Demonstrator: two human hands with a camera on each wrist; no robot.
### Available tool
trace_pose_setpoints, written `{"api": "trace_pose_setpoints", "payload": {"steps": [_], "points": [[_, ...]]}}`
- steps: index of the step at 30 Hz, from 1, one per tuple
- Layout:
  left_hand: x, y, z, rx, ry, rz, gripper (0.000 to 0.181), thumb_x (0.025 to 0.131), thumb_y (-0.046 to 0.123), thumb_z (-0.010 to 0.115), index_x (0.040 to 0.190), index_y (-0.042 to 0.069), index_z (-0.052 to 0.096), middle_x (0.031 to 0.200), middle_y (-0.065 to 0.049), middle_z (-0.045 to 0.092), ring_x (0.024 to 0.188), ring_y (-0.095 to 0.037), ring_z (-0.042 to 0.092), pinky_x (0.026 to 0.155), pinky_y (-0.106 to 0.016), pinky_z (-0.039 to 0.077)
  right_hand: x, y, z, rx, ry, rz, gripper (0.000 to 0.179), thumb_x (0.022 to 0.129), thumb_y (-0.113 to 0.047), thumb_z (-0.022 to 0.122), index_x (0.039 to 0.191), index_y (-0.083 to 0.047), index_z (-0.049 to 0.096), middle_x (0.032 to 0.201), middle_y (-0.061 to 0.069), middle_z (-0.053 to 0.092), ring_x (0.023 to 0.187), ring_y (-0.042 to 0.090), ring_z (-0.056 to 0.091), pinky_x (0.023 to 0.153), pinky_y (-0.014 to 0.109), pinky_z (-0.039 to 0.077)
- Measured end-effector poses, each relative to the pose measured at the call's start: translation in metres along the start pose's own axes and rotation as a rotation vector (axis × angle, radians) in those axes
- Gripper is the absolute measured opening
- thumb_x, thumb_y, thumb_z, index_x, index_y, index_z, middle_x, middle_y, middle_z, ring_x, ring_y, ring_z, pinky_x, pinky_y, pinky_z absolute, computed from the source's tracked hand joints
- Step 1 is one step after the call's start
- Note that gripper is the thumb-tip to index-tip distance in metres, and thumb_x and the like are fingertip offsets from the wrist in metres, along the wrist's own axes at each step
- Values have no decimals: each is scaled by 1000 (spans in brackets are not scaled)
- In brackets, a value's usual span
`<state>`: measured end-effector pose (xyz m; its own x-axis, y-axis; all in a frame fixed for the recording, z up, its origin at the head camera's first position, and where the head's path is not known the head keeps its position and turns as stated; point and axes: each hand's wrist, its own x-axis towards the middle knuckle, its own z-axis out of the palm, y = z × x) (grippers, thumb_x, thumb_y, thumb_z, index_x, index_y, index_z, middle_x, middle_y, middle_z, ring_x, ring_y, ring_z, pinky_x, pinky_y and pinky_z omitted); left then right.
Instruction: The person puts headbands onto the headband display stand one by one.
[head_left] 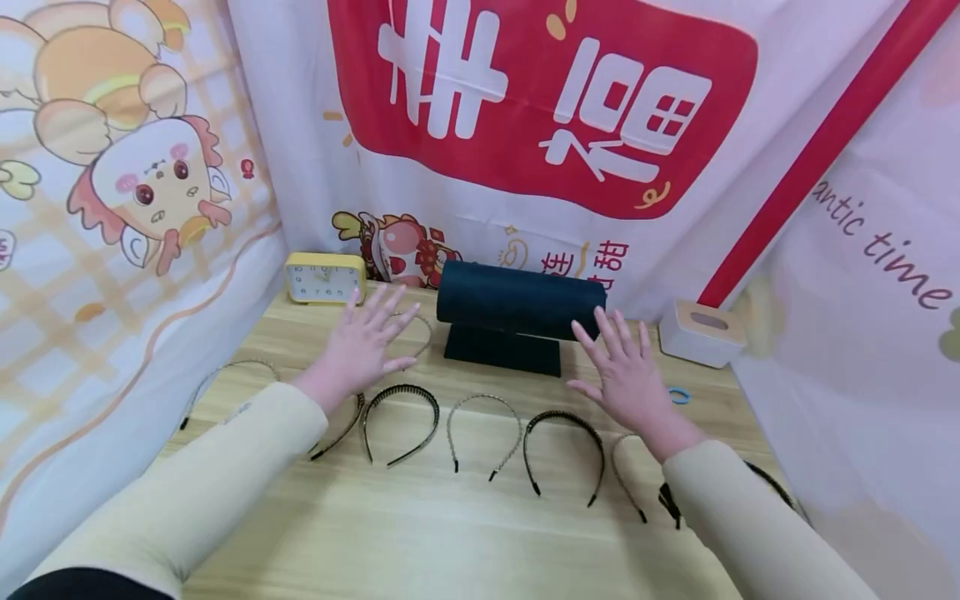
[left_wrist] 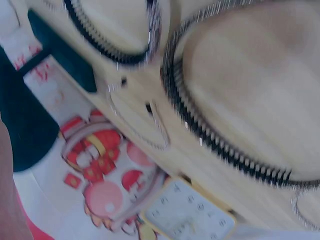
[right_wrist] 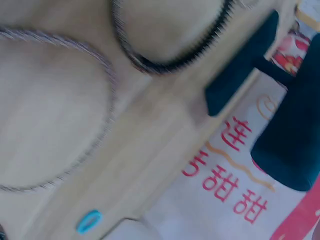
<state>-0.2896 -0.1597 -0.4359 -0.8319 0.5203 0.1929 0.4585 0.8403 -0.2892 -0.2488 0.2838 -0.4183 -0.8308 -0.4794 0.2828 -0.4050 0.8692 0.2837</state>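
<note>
My left hand (head_left: 352,346), fingers spread, hovers over the back left of the table, holding nothing. Likewise spread and holding nothing, my right hand (head_left: 628,383) overlaps the right end of the dark padded display roll (head_left: 517,298) in the head view. Below the hands lies a row of headbands: a dark toothed headband (head_left: 405,389), a thin braided headband (head_left: 483,396) and a thicker dark headband (head_left: 564,415) between the arms. A toothed headband (left_wrist: 200,132) shows large in the left wrist view. The right forearm partly hides a headband with a black bow (head_left: 668,502).
A yellow clock (head_left: 325,279) stands at the back left; a tissue box (head_left: 701,335) stands at the back right. A blue ring (head_left: 678,388) lies near the right hand. Another thin headband (head_left: 430,335) lies behind the left hand. Printed cloth (head_left: 300,125) hangs around the table.
</note>
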Motion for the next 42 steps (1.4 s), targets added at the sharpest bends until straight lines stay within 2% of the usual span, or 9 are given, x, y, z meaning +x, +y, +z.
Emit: {"api": "trace_pose_setpoints", "payload": {"steps": [7, 11, 16, 20, 23, 29, 35, 38, 42], "points": [[25, -47, 4, -23, -17, -74, 88, 92, 73, 38, 159, 21, 12, 164, -9, -6, 147, -34, -11, 111, -59, -14, 44, 24, -2, 125, -17, 101, 111, 79, -71, 66, 161, -26, 5, 165, 10, -5, 149, 35, -5, 110, 67, -3], [35, -58, 17, -168, -91, -133, 83, 94, 64, 51, 156, 14, 28, 163, -15, 8, 147, -41, 6, 112, -63, -5, 61, 36, 6, 204, -78, 136, 123, 71, -75, 68, 160, -27, -2, 165, 11, -3, 148, 38, -1, 111, 68, 2], [46, -49, 48, -468, -235, -264, 65, 96, 45, 62, 146, 6, 47, 150, -23, 38, 137, -46, 33, 111, -63, 16, 71, 49, 16, 319, -103, 187, 135, 60, -69, 81, 160, -26, 1, 164, 12, 5, 147, 37, 7, 111, 67, 6], [51, -37, 70, -637, -266, -391, 58, 94, 32, 68, 139, 0, 53, 138, -23, 53, 126, -45, 48, 105, -59, 34, 78, 51, 16, 426, -137, 233, 132, 61, -57, 89, 160, -21, 10, 163, 12, 9, 146, 34, 11, 113, 64, 7], [53, -31, 83, -694, -259, -493, 56, 91, 25, 69, 134, -6, 53, 133, -27, 55, 120, -45, 52, 101, -58, 39, 82, 49, 15, 477, -156, 256, 125, 63, -50, 91, 159, -17, 19, 161, 13, 16, 143, 37, 18, 114, 61, 12], [54, -31, 103, -646, -249, -678, 40, 94, 17, 58, 119, -13, 51, 116, -36, 52, 106, -48, 56, 87, -59, 47, 90, 45, 18, 520, -155, 256, 121, 64, -48, 91, 158, -17, 21, 160, 14, 20, 139, 41, 25, 113, 58, 18], [57, -31, 112, -703, -295, -709, 23, 90, 7, 51, 102, -9, 62, 111, -32, 60, 102, -44, 60, 84, -56, 50, 91, 45, 18, 524, -145, 258, 120, 65, -46, 92, 157, -17, 22, 159, 15, 21, 140, 40, 24, 114, 57, 18], [61, -30, 109, -761, -284, -711, 19, 91, 8, 50, 91, -5, 64, 109, -29, 63, 99, -43, 61, 83, -55, 50, 93, 46, 17, 514, -140, 248, 120, 65, -47, 91, 157, -17, 22, 158, 16, 22, 140, 40, 24, 114, 57, 16], [70, -26, 102, -827, -230, -717, 26, 92, 12, 46, 91, -8, 62, 113, -31, 60, 104, -44, 58, 91, -55, 47, 92, 49, 19, 504, -152, 249, 120, 65, -48, 91, 158, -17, 21, 158, 16, 22, 141, 39, 22, 115, 57, 14]]}}
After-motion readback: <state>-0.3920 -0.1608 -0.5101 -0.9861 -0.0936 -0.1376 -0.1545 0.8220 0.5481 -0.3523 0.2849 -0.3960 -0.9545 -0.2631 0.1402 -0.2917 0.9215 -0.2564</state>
